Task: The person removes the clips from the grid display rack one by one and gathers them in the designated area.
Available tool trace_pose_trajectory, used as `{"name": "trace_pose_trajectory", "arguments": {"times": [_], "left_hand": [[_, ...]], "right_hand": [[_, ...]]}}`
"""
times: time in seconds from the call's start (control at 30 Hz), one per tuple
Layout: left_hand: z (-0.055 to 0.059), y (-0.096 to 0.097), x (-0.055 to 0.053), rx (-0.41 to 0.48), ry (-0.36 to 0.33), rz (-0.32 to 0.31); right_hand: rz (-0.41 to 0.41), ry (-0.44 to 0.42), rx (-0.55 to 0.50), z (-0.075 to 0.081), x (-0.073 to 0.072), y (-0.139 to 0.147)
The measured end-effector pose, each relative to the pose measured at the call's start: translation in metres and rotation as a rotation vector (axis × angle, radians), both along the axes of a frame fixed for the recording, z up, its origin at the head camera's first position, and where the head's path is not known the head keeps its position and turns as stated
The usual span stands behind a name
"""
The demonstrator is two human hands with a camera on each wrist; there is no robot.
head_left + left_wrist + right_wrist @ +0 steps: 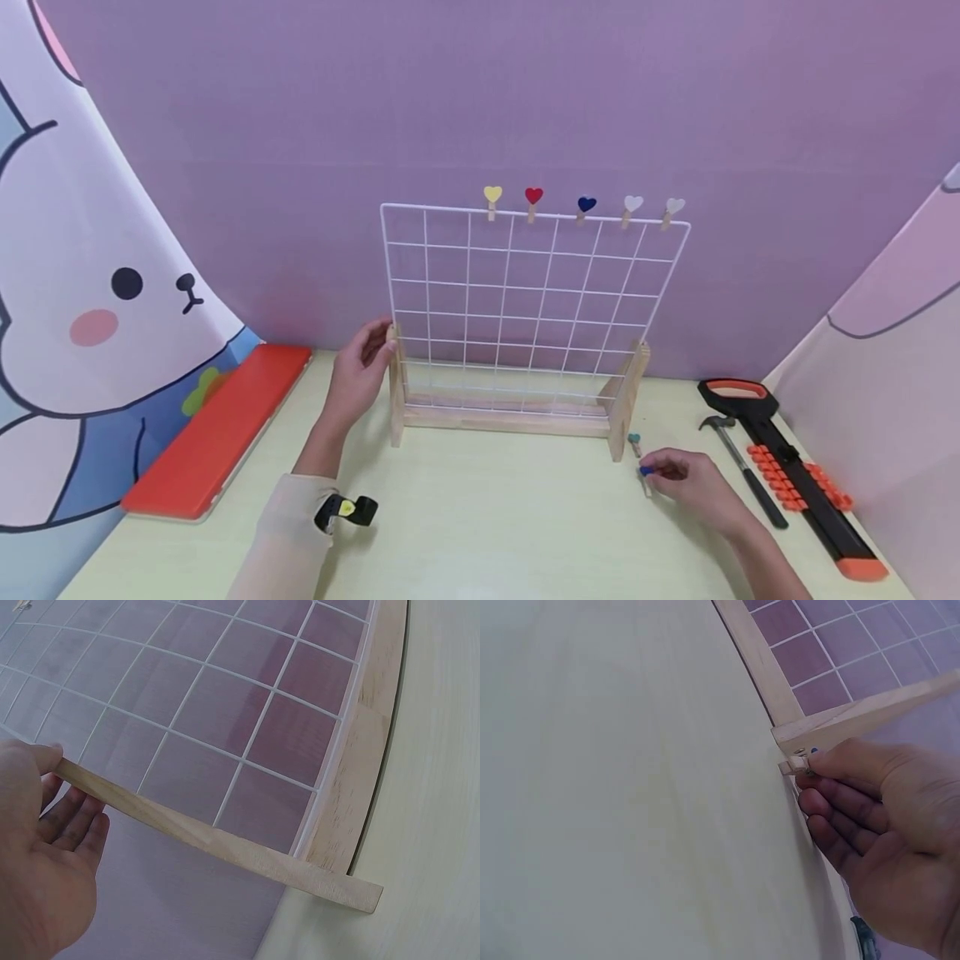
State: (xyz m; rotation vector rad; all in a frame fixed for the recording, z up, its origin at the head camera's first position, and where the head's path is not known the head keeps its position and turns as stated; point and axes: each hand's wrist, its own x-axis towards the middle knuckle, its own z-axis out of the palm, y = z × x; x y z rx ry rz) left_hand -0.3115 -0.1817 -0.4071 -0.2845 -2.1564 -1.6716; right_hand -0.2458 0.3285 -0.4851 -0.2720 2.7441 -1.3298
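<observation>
A white wire grid (525, 292) stands upright in a wooden stand (510, 421). My left hand (358, 367) grips the top of the stand's left side post (187, 829), thumb on one side and fingers behind. Along the grid's top wire sit heart clothespins: yellow (492, 196), red (533, 197), dark blue (587, 204) and two pale ones (633, 205). My right hand (693, 487) pinches a small wooden clothespin (791, 766) with a blue heart, low beside the right post (630, 400). A teal-heart clothespin (635, 443) lies just behind those fingertips.
On the right lie a hammer (746, 471) and a black and orange handsaw in its sheath (795, 467), with orange pieces (776, 479) alongside. A long red case (225, 433) rests at the left. A purple backdrop (480, 100) rises behind the grid.
</observation>
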Motion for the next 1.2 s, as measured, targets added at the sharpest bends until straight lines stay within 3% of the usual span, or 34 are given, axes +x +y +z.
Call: {"name": "trace_pose_trajectory", "arguments": {"times": [1.2], "left_hand": [[-0.0007,-0.0010,0.0007,-0.013,-0.019,-0.011]], "right_hand": [[-0.027,0.055,-0.023,-0.0063,-0.0014,0.0009]]}}
